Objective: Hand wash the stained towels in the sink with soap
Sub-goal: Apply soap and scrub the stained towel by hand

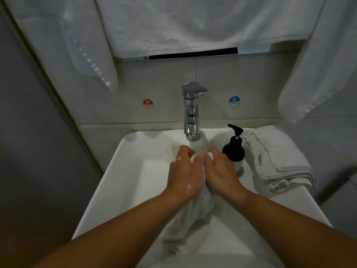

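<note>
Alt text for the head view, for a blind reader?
The left hand and right hand grip a wet white towel under the chrome faucet, over a white sink. A black soap bottle stands at right beside a folded towel with a red mark; white towels hang above.

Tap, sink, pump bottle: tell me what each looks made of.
Tap: metal, likely chromed; it shows mirror-bright reflections.
Sink: probably glazed ceramic; white, smooth and glossy.
Bottle: dark glass or plastic, cannot tell which; glossy black body with a black, plastic-looking pump.
</note>
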`<action>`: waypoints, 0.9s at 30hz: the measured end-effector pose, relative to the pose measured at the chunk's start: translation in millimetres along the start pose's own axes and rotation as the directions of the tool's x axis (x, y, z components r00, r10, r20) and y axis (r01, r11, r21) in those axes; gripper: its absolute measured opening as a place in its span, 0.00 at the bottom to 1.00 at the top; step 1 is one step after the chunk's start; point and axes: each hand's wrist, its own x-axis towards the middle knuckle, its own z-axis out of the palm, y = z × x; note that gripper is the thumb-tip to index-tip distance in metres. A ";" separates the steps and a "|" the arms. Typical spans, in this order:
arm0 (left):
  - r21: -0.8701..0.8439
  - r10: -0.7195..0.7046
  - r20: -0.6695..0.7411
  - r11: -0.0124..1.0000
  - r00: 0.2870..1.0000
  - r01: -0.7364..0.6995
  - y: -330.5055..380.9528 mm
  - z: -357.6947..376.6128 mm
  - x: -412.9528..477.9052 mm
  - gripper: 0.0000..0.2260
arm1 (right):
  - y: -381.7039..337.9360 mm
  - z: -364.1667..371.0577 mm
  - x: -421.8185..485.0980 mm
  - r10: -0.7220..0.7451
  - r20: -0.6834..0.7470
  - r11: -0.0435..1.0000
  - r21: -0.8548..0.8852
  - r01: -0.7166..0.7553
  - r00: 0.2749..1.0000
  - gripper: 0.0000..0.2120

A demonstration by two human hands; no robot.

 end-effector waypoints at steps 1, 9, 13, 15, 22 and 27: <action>-0.040 -0.035 -0.050 0.999 0.998 0.033 -3.0 -3.3 10.4 0.09 | -2.7 4.4 -8.5 -0.035 0.007 0.999 0.014 0.035 0.999 0.11; 0.002 -0.001 0.045 1.000 0.999 0.001 -14.7 3.3 -5.2 0.11 | -5.1 -1.2 1.8 0.013 -0.021 0.998 0.056 -0.012 1.000 0.10; -0.150 -0.074 -0.086 0.987 0.994 0.061 -26.1 -6.2 21.4 0.10 | -12.8 7.4 -27.1 -0.110 0.088 0.993 0.047 0.106 0.990 0.10; -0.213 -0.147 -0.006 0.967 0.989 0.143 -35.7 -9.7 24.4 0.10 | -16.6 8.8 -30.6 -0.214 0.109 0.975 0.087 0.205 0.971 0.08; -0.194 -0.136 0.267 0.962 0.954 0.191 -29.1 -21.9 18.4 0.14 | 16.7 -13.2 16.1 0.057 -0.050 0.994 0.094 -0.052 0.997 0.11; -0.351 -0.051 0.324 0.921 0.945 0.170 -30.0 -35.5 20.2 0.10 | 25.6 -15.7 19.1 0.118 -0.067 0.991 0.074 -0.113 0.991 0.14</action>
